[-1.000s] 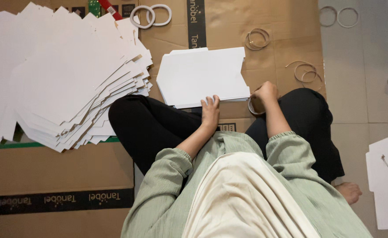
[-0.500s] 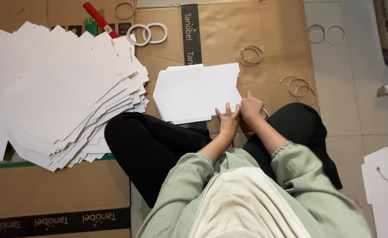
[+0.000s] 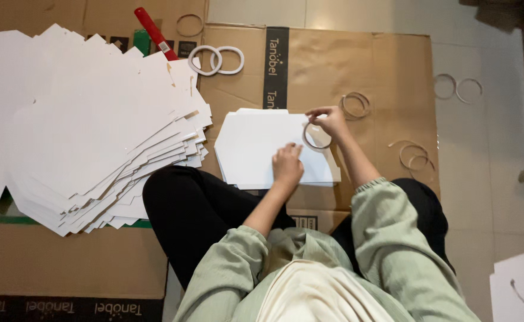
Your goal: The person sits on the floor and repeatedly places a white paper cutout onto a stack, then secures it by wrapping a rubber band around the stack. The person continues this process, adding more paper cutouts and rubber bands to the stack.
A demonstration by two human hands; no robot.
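A seated person's left hand (image 3: 288, 165) presses flat on a small stack of white die-cut sheets (image 3: 256, 146) lying on flattened brown cardboard (image 3: 357, 65), while the right hand (image 3: 328, 121) pinches a tape ring (image 3: 316, 136) above the stack's right edge. A larger fanned pile of white sheets (image 3: 83, 125) lies left.

Our left hand (image 3: 288, 165) flat, palm down, fingers together, pressing; forearm bare, green sleeve pushed to elbow. Our right hand (image 3: 328, 121) ahead and right of left, fingers curled, pinching with fingertips; wrist bent, sleeve cuffed at forearm.
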